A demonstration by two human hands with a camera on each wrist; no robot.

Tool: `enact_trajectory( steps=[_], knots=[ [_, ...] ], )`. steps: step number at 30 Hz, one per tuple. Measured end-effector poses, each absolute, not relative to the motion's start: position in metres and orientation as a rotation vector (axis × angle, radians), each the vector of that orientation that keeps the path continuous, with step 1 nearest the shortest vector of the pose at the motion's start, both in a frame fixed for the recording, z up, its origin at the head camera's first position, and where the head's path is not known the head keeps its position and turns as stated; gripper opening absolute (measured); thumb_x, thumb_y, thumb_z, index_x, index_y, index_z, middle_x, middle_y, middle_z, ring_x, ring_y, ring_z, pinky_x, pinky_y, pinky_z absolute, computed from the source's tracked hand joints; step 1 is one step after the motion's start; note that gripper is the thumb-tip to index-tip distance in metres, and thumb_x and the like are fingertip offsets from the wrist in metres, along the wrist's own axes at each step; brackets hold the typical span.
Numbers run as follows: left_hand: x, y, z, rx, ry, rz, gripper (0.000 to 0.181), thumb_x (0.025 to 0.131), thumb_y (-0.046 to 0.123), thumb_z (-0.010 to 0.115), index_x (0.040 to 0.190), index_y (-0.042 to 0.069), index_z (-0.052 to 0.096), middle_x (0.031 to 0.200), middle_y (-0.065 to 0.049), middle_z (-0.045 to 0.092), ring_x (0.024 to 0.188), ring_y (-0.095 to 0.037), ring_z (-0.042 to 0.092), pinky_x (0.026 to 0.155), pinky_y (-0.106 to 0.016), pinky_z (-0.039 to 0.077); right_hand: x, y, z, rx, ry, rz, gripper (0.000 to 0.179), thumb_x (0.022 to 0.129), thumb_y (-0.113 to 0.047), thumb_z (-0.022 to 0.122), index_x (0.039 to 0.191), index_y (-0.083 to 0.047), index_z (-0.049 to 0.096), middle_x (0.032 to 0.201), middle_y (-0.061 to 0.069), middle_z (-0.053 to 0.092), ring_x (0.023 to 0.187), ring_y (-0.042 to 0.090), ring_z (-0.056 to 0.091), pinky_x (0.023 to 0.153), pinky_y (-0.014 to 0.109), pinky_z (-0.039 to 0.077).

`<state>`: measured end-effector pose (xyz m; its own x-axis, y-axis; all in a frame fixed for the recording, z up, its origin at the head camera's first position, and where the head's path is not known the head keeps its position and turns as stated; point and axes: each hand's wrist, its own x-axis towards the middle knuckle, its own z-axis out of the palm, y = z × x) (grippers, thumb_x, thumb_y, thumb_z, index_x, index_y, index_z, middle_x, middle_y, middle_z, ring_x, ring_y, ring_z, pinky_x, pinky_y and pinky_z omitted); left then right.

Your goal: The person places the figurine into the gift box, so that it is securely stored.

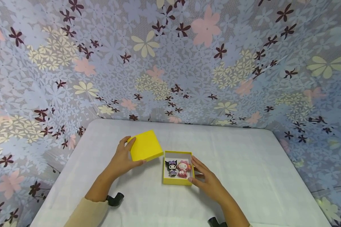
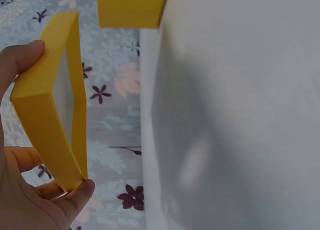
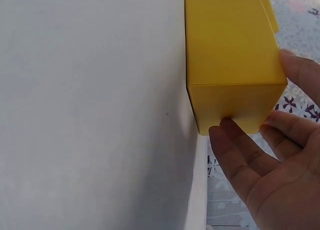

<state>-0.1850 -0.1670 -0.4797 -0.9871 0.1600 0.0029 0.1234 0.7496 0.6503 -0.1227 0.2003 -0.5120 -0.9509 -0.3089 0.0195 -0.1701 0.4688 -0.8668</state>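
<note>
A square yellow box lid [image 1: 146, 146] is held tilted above the table by my left hand [image 1: 121, 162], thumb at its near edge and fingers at the far left side. Its pale hollow underside [image 2: 64, 99] shows in the left wrist view. To the right, the open yellow box [image 1: 173, 181] stands on the table. My right hand [image 1: 210, 183] holds that box's right side, thumb by the near corner, fingertips [image 3: 220, 140] against the side wall. Inside the white interior lie two small figurines, one black and purple [image 1: 172, 168], one pink [image 1: 183, 170].
A white cloth covers the table [image 1: 241, 164]. Flower-patterned fabric [image 1: 170, 63] hangs behind it and at both sides. Black wrist-camera parts [image 1: 115, 200] show by the left wrist and near the right forearm [image 1: 214, 222].
</note>
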Motion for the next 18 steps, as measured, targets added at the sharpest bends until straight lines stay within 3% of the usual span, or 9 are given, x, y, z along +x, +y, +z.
enact_trajectory(
  steps=[18],
  knots=[
    [-0.17,-0.135,-0.461,0.372,2.867,1.04,0.107,0.073,0.049,0.087,0.16,0.026,0.03,0.169,-0.006,0.013,0.152,-0.038,0.027,0.115,-0.062,0.04,-0.124,0.196,-0.509,-0.367,2.564,-1.466,0.081,0.092,-0.025,0.075,0.16,-0.02,0.032,0.169,-0.009,0.021,0.144,0.024,0.047,0.11,0.038,0.05]
  ],
)
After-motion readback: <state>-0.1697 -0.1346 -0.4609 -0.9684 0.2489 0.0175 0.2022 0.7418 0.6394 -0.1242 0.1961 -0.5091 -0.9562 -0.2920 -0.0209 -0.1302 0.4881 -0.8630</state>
